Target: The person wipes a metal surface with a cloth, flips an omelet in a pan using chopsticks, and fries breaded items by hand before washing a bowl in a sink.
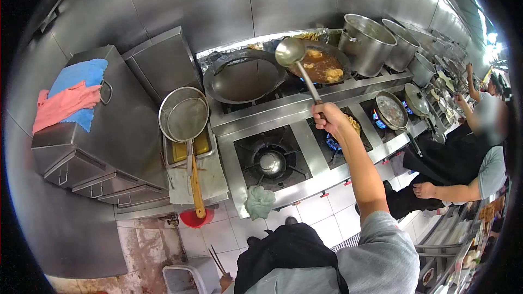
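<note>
My right hand (327,118) is closed around the handle of a metal ladle (290,52). The ladle's bowl is raised near the left rim of a wok of brown liquid (321,63) with golden food pieces in it. Below that hand, partly hidden by my forearm, some yellowish food (353,124) sits over a lit burner. Low in the view, my left hand (226,282) is closed on a pair of thin dark prongs (218,260), tongs or chopsticks, pointing up and left. A light grey bin (185,275) stands beside it.
A dark wok (245,79) stands at back left, with a strainer (184,113) over an oil tray (190,148). A green cloth (260,202) hangs at the stove edge. Large pots (368,43) and a frying pan (391,110) are right, beside a co-worker (463,166).
</note>
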`<state>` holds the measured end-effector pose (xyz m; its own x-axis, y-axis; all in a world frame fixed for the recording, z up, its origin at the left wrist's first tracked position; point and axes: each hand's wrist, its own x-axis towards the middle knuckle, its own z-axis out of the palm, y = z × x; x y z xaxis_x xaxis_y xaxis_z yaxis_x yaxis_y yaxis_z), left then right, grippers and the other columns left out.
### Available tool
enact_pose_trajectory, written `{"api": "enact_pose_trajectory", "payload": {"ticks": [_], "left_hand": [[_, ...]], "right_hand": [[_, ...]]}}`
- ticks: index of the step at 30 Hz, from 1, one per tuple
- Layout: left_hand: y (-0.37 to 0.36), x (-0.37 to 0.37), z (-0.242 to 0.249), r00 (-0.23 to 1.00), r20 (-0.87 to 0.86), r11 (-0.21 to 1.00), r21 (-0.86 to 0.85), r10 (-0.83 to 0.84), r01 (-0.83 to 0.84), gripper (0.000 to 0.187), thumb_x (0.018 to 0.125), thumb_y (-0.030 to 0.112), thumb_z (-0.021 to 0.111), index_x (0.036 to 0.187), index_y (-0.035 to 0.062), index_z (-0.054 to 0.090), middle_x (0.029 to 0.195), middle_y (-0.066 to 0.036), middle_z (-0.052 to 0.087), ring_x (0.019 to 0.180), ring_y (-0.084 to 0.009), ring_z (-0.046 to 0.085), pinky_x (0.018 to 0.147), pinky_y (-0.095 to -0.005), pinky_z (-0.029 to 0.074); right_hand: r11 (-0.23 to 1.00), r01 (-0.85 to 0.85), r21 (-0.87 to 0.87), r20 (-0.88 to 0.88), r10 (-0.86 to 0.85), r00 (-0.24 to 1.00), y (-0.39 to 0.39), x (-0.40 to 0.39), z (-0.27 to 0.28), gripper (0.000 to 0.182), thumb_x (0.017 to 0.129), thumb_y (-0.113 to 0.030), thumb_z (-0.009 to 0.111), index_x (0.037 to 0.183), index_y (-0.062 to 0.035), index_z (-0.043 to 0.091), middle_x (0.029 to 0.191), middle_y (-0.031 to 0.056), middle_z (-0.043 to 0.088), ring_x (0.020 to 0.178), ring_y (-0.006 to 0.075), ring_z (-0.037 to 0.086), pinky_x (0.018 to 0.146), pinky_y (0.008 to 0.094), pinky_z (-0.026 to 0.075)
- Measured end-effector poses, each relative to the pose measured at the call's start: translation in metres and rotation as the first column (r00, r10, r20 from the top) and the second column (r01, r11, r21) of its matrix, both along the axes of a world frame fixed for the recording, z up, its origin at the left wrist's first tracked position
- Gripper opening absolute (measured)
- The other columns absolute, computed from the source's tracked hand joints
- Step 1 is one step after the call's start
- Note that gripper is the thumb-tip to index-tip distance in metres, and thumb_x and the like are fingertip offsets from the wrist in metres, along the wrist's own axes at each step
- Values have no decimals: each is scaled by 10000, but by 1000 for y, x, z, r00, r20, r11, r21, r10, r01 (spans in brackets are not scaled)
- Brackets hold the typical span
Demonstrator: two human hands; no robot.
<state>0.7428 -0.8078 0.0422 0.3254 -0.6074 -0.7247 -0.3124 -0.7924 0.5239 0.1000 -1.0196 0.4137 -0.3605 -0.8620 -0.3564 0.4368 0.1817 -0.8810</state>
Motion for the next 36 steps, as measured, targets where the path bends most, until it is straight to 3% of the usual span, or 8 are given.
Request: {"api": "enact_pose_trajectory", "payload": {"ticks": [6,11,20,24,26,30,32,36], "left_hand": [[-30,-1,33,978,-159,987,-72,134,-147,187,874,261,513,836,89,451,584,-22,422,364,-110,397,275,-283,331],[3,-6,24,988,-93,991,-44,120,-124,195,871,270,511,824,89,454,581,-28,436,370,-130,409,288,-296,336],[69,-4,-35,989,81,986,118,-125,115,205,858,276,516,862,72,512,635,-56,502,432,-172,470,358,-322,379],[53,2,-35,987,66,984,119,-145,136,218,852,279,518,880,64,538,658,-68,532,460,-190,498,389,-333,398],[34,6,-28,991,42,987,101,-128,123,226,849,281,519,888,60,551,670,-74,547,474,-200,511,405,-339,407],[-14,10,-11,998,-46,996,71,-53,56,246,843,283,522,906,52,576,694,-86,576,502,-218,538,436,-350,427],[-33,10,-2,994,-106,996,80,-22,30,256,841,285,523,914,48,589,705,-92,591,516,-227,552,452,-356,436],[-52,2,13,968,-249,988,151,2,37,203,861,302,513,841,104,474,604,-18,431,363,-109,361,294,-253,295]], "right_hand": [[978,13,210,-323,57,945,-50,19,-3,104,679,-33,531,605,-45,459,507,24,399,367,98,294,352,278,250],[970,-51,239,-320,128,939,-63,20,-11,76,676,-36,529,623,-36,474,502,13,395,369,96,293,356,277,259],[995,-103,16,154,99,983,-54,10,0,103,714,-54,533,664,-92,452,536,-19,384,371,69,262,371,241,218],[992,-119,41,87,115,990,-45,10,2,70,714,-55,533,700,-77,468,551,-15,391,371,68,263,371,238,225],[982,-136,130,-110,151,982,-41,11,2,55,714,-54,530,735,-61,480,560,-11,394,372,66,267,369,235,229],[990,-98,101,-86,106,991,-30,16,10,66,712,-54,521,694,-77,461,545,-7,404,372,76,270,370,247,230],[992,-120,43,19,119,993,-24,8,7,73,715,-57,534,700,-79,465,544,-12,399,371,73,274,370,242,229],[985,-72,-157,343,123,931,10,2,17,92,750,-51,560,731,-64,471,537,-38,385,366,42,269,350,198,205]]}}
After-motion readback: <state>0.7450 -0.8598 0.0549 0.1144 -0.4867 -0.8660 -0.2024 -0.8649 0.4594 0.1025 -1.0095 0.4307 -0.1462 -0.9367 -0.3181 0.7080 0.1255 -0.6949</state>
